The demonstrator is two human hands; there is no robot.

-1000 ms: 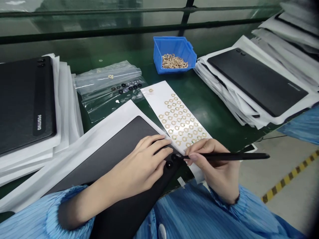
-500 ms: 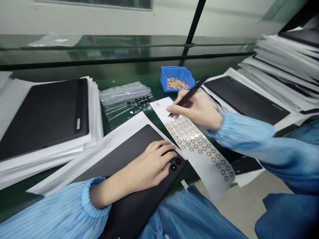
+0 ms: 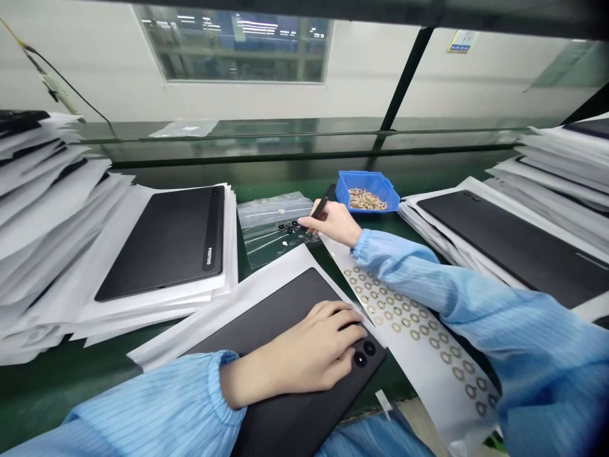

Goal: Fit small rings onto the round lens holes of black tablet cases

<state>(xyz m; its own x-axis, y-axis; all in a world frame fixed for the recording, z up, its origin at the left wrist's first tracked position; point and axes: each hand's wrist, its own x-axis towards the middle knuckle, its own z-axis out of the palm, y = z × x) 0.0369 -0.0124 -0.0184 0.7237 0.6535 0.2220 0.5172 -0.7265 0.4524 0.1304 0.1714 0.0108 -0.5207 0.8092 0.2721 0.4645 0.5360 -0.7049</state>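
Note:
My left hand (image 3: 311,349) lies flat on the back of a dark grey tablet (image 3: 266,311), fingers spread near its two round black camera lenses (image 3: 365,354). My right hand (image 3: 335,222) is closed around slim black tweezers (image 3: 323,202), tip pointing down. Their tip is over small black rings (image 3: 288,227) on a clear plastic bag (image 3: 266,247); whether it grips one I cannot tell. Beneath my right forearm runs a white backing sheet (image 3: 423,362) with rows of tan ring-shaped stickers (image 3: 413,317).
A blue bin (image 3: 391,202) holds loose tan rings (image 3: 366,199). Tablets interleaved with white sheets are stacked at left (image 3: 166,241) and right (image 3: 518,235). A tall stack (image 3: 42,235) rises at the far left. The green bench (image 3: 47,387) lies underneath.
My right hand has moved left from above the sticker sheet to the black rings on the plastic bag. My left hand stays on the tablet. The camera view has tilted up and turned left.

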